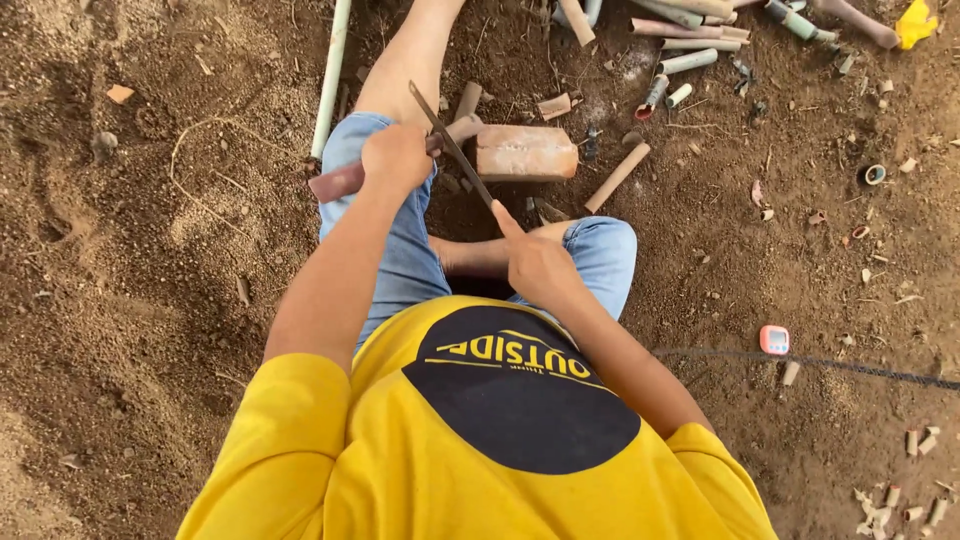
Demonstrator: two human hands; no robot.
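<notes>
Two bare hands work over the person's lap in the head view. The left hand [397,157] has its fingers clamped around a reddish-brown pipe piece [345,180], which lies across the left thigh with its far end near a brick [526,151] on the dirt ground [130,250]. The right hand [537,262] has its fingers closed on the handle end of a thin saw blade [450,145], index finger stretched along it; the blade slants up and crosses the pipe just beside the left hand. Cut pipe offcuts [690,40] lie scattered beyond the brick. A small pink timer [774,340] sits on the dirt well off to the right.
</notes>
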